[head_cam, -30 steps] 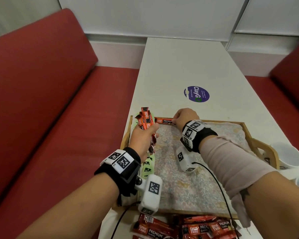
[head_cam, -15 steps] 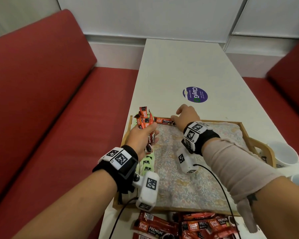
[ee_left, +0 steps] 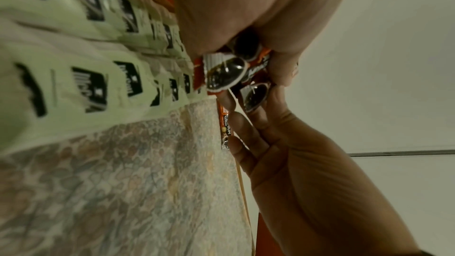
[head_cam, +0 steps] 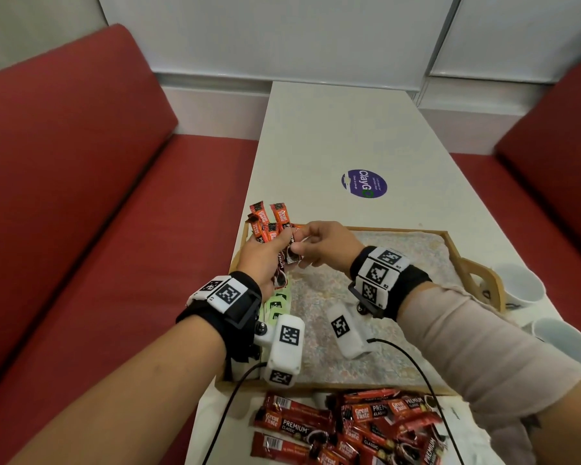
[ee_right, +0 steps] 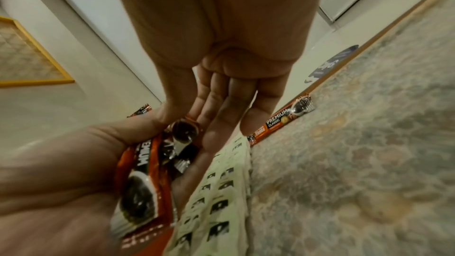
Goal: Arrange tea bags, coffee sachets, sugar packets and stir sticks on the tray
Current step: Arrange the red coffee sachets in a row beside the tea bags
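My left hand [head_cam: 275,243] grips a bunch of red coffee sachets [head_cam: 269,226] above the far left corner of the wooden tray [head_cam: 399,229]. My right hand [head_cam: 299,238] meets it there. Its thumb and fingers pinch the lower end of one sachet [ee_right: 183,129] in the bunch. Another coffee sachet [ee_right: 280,122] lies flat along the tray's far edge, beside the right hand. Pale green tea bags [head_cam: 277,303] overlap in rows down the tray's left side, under my left wrist. The tray's patterned cloth liner [ee_left: 123,182] is bare to their right.
A heap of loose coffee sachets [head_cam: 349,424] lies on the white table in front of the tray. Two white cups [head_cam: 520,286] stand right of the tray's handle. A purple sticker [head_cam: 364,183] marks the table beyond. Red benches flank both sides.
My right hand let go of the sachet laid at the tray's far edge, moved left to the bunch and took hold of one sachet. The left hand stayed in place, fanning the bunch.
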`<state>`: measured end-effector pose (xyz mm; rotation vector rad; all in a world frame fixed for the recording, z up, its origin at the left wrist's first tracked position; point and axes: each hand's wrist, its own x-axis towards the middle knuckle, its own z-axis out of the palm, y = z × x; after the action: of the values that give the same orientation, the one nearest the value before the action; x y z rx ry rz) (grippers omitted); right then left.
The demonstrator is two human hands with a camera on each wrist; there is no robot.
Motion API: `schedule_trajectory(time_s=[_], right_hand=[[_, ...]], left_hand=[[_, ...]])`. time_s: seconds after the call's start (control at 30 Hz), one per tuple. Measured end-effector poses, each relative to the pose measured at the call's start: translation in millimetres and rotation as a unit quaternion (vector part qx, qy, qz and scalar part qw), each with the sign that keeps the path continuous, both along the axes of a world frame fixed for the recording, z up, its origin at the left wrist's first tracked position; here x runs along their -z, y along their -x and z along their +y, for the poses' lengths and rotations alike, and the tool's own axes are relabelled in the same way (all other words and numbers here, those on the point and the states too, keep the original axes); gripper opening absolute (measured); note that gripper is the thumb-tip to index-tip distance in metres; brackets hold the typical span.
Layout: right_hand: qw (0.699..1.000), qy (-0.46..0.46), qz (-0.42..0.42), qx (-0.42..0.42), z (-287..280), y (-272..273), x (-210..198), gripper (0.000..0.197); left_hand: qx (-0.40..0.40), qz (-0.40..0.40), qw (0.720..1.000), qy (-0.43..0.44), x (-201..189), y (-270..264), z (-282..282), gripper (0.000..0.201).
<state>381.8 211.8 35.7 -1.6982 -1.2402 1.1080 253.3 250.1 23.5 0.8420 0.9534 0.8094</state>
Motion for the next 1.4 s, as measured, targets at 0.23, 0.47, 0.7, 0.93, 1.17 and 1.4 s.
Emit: schedule_trajectory(time_s=[0.23, 0.47, 0.7, 0.93, 1.17, 1.4], right_hand=[[0.997, -0.013, 0.008, 0.069, 6.7, -8.1, 3.6, 0.016], [0.947, 0.051, -0.290, 0.126, 21.1, -44.2, 12.6, 0.006], [0.907, 0.106, -0.400, 0.080, 32.1, -44.1, 21.6, 0.013], [0.904, 0.098, -0.408, 0.087, 44.3, -40.0, 27.2, 0.014], [0.899, 0.083, -0.420, 0.086, 46.0, -39.4, 32.0, 0.016], [0.899, 0.072, -0.426, 0.072, 47.7, -38.4, 33.1, 0.020]], left_hand=[[-0.026, 0.006, 1.000, 0.007, 8.0, 1.4, 4.9, 0.015], [-0.027, -0.001, 1.000, 0.001, 10.4, 5.0, 10.5, 0.021], [-0.012, -0.013, 1.000, -0.003, 13.3, 7.0, 12.1, 0.022], [-0.005, -0.023, 1.000, -0.003, 13.9, 8.0, 12.8, 0.023], [0.002, -0.033, 0.999, -0.008, 13.5, 9.0, 12.5, 0.018], [0.000, -0.029, 1.000, -0.011, 11.9, 8.8, 12.8, 0.024]])
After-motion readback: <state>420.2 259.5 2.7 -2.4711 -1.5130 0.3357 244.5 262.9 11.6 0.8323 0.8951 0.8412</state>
